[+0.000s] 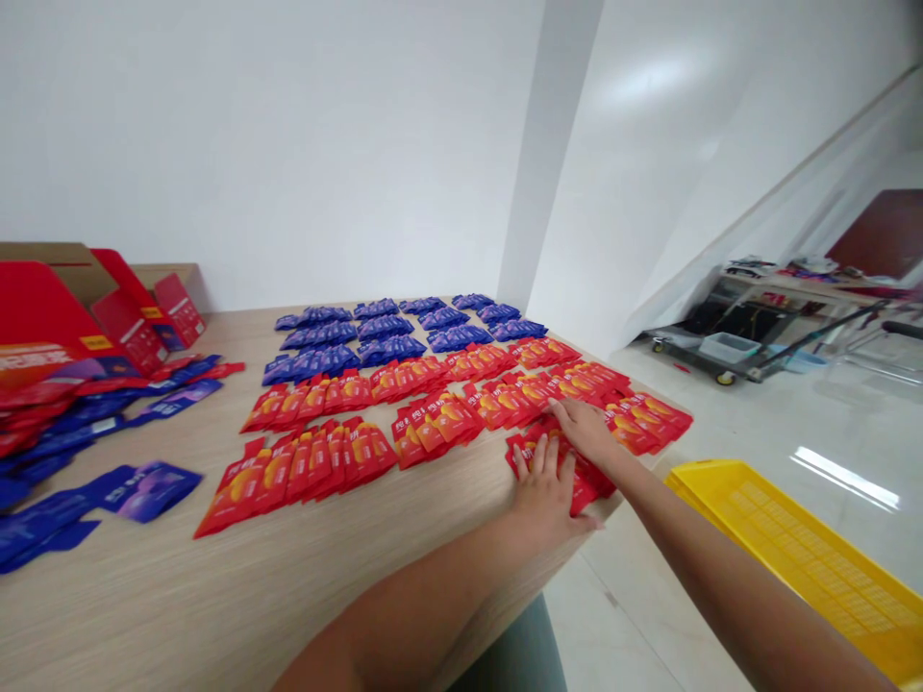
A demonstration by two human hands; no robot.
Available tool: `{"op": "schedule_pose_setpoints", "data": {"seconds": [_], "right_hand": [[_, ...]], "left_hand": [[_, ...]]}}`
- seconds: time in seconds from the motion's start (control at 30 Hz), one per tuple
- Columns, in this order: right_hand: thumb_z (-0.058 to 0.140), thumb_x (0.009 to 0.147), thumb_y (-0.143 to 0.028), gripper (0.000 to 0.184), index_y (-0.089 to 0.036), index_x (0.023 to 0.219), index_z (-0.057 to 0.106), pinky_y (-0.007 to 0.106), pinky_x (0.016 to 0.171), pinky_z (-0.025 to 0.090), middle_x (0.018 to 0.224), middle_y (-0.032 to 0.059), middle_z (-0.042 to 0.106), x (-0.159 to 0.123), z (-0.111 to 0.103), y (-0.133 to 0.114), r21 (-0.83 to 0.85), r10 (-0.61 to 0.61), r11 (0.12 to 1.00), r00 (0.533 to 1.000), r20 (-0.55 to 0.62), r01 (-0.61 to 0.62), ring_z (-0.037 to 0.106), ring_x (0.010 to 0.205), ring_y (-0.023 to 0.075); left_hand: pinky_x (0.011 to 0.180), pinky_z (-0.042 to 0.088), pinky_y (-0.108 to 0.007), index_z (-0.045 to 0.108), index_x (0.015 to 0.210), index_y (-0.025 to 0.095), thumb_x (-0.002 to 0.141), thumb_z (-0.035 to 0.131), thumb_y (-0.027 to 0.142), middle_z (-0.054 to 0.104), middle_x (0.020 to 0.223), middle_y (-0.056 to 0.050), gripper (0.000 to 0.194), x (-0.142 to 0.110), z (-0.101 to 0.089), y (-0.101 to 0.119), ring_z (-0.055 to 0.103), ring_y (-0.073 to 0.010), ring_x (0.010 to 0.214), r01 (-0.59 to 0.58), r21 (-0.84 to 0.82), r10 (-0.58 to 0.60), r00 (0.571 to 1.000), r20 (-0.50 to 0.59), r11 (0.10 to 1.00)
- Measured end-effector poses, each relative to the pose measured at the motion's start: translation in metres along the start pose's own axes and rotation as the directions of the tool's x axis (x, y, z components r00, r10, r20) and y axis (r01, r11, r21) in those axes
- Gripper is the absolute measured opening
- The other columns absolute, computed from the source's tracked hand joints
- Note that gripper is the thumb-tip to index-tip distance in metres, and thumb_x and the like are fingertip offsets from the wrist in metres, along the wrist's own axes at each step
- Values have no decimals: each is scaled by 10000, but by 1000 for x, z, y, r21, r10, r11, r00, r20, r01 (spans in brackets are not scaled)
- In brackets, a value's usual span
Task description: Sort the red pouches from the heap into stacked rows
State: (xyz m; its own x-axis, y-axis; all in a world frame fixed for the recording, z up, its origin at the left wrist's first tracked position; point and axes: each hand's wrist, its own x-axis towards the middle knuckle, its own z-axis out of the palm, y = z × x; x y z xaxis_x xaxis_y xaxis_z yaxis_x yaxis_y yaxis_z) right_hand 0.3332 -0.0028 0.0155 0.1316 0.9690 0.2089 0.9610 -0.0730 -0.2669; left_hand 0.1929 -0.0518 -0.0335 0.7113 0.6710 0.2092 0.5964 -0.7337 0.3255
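My left hand (546, 495) lies with its fingers spread on a small group of red sachets (592, 477) at the table's right front edge. Just beyond it my right hand (586, 430) rests on the far side of the same group, fingers stretched out and partly hidden. Between them the hands cover much of this group. Next to my right hand lies a fanned stack of red sachets (645, 421) by the table corner. More fanned red stacks (436, 426) run leftward in rows. Behind those sit rows of blue sachet stacks (389, 348).
Loose blue sachets (148, 488) and a mixed pile (79, 408) lie at left before open red cartons (54, 317). A wooden table (310, 548) carries everything. On the floor at right stand a yellow crate (793, 538) and a wheeled cart (757, 365). A white wall (288, 144) rises behind.
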Motion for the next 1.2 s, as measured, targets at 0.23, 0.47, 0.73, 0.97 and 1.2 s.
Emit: {"op": "schedule_pose_setpoints", "data": {"seconds": [0.23, 0.47, 0.73, 0.97, 1.2], "right_hand": [[254, 946, -334, 427, -188, 779, 619, 354, 882, 404, 916, 98, 685, -7, -11, -21, 30, -47, 998, 997, -68, 49, 593, 909, 226], [315, 915, -436, 373, -227, 666, 498, 305, 710, 444, 714, 53, 601, -34, 0, -96, 407, -307, 842, 935, -179, 355, 554, 715, 195], [406, 747, -224, 294, -243, 552, 187, 243, 464, 275, 514, -41, 316, -38, 61, -220, 535, -442, 613, 814, -377, 581, 335, 487, 123], [433, 771, -248, 326, -247, 566, 179, 209, 395, 262, 478, -75, 219, -25, 103, -268, 633, -299, 570, 850, -434, 524, 265, 425, 93], [463, 808, -151, 345, -231, 570, 227, 182, 369, 274, 457, -75, 298, -39, 115, -265, 401, -497, 516, 645, -580, 757, 313, 374, 72]], "left_hand": [[1082, 108, -640, 240, 1443, 121, 712, 418, 774, 231, 1507, -213, 996, -22, -11, 0, 161, -353, 1398, -64, -33, 62, 996, -59, 997], [1139, 172, -436, 281, 1428, 193, 895, 388, 487, 334, 1485, -111, 618, -104, -68, -45, 237, -203, 1390, -163, -55, 159, 985, -63, 985], [1090, 311, -427, 545, 1131, 212, 870, 415, 203, 570, 1253, -84, 293, -204, -147, -167, 435, -184, 1254, 229, 48, -186, 879, -438, 972], [1025, 394, -414, 482, 1205, 137, 799, 500, 207, 537, 1284, -139, 412, -306, -208, -328, 471, -245, 1236, 818, 194, -587, 534, -609, 542], [1057, 313, -457, 359, 1335, 43, 809, 490, 257, 392, 1409, -232, 583, -348, -268, -419, 352, -317, 1321, 927, 223, -675, 372, -638, 300]]}}
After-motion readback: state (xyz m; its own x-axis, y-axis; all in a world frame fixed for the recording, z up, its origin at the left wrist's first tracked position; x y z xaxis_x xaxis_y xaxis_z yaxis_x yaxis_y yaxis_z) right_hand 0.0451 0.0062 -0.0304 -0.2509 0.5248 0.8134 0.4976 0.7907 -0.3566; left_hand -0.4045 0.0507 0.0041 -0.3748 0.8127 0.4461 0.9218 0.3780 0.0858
